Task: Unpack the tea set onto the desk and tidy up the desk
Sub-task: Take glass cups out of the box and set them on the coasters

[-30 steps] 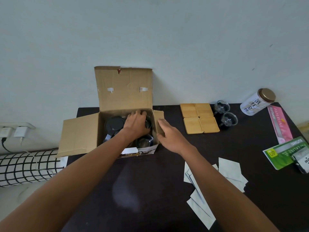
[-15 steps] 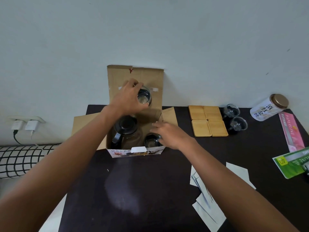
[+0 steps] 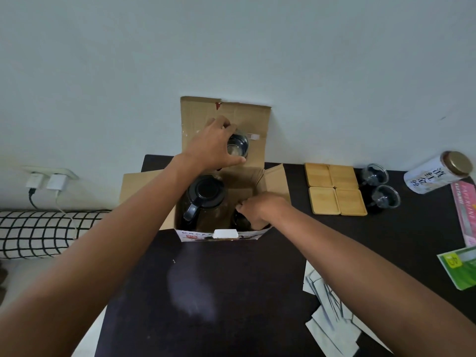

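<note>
An open cardboard box [image 3: 274, 180] stands at the back of the dark desk [image 3: 219, 292]. My left hand [image 3: 210, 148] holds a small glass cup [image 3: 237, 148] lifted above the box, in front of its raised back flap. A glass teapot with a black lid [image 3: 203, 199] sits in the left half of the box. My right hand [image 3: 257, 210] reaches into the front right corner, fingers closed around a dark cup [image 3: 240, 221] that is mostly hidden. Two glass cups [image 3: 380, 186] and wooden coasters [image 3: 334, 191] lie to the right.
A white tea tin [image 3: 438, 175] lies at the far right by a pink box [image 3: 466, 210] and a green packet [image 3: 461, 266]. White paper sheets [image 3: 332, 328] are scattered at the front right. A checked cushion [image 3: 38, 233] and wall chargers [image 3: 45, 181] are left of the desk.
My left hand has lifted a glass cup out of the box and holds it up. My right hand moved from the box's right flap down into the front right corner.
</note>
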